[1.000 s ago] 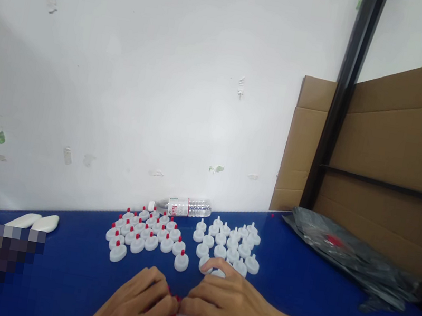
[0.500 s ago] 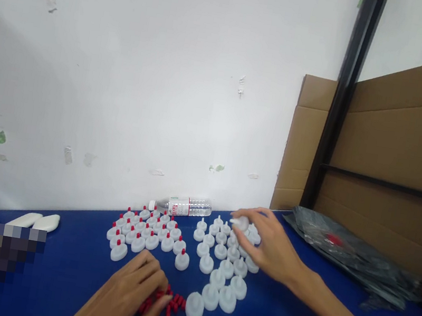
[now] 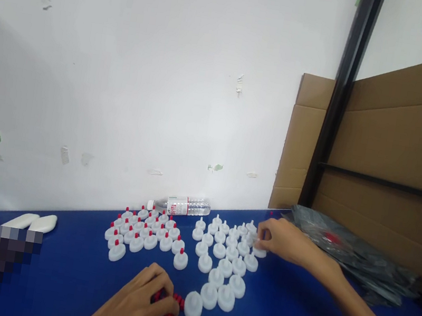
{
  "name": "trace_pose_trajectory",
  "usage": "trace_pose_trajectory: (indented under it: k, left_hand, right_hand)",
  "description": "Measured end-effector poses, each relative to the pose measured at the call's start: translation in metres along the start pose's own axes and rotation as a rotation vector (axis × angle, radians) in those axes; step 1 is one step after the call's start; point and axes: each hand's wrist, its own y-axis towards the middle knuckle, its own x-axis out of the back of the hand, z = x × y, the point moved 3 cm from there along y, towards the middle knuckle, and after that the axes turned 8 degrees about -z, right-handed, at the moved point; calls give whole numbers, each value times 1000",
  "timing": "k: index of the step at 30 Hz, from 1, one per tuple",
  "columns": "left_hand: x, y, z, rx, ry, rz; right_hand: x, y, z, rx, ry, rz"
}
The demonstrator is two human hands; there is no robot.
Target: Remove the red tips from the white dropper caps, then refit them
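My left hand (image 3: 144, 302) lies with curled fingers over a small pile of red tip caps (image 3: 178, 301). Its thumb and forefinger are apart, with red caps showing between them; part of the pile is hidden under the fingers. At the right edge of a group of white nozzle caps (image 3: 215, 277), my right hand (image 3: 274, 238) pinches one white nozzle cap (image 3: 259, 251), partly covered by the fingertips. Left of that group, several more white nozzle caps (image 3: 136, 243) stand upright with red tips on.
A clear plastic bottle (image 3: 187, 206) lies near the white wall. Two white rounded objects (image 3: 43, 223) rest on the blue table (image 3: 70, 258) at left. Grey plastic bags (image 3: 355, 256) lie at right, before a cardboard sheet (image 3: 398, 139) and a dark post (image 3: 337, 103).
My right hand has moved right and down, bringing the white nozzle cap from above the group to its right edge. My left hand has shifted slightly right over the red caps.
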Motion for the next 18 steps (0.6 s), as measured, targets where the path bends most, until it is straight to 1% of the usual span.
trace_pose_trajectory:
  k: [2,4,7,10,12,14,16,18]
  left_hand:
    - [-2,1,6,-28,-14,-21]
    - [-2,2,10,-36,-20,-38]
    - [2,5,8,-16,-8,-40]
    - [9,8,3,16,4,-48]
    - [13,8,0,30,-3,-77]
    - [14,6,1,43,-12,-126]
    - [16,5,7,84,4,-171]
    - [17,7,15,146,49,-207]
  right_hand:
    - [-3,-2,0,0,11,46]
    - [-2,-2,2,3,21,42]
    - [7,-1,12,16,45,-59]
    - [16,-2,34,80,93,-182]
    - [16,-6,52,163,129,-224]
    - [14,-13,69,285,165,-238]
    - [11,-19,83,432,203,-259]
    - [10,-25,90,537,228,-289]
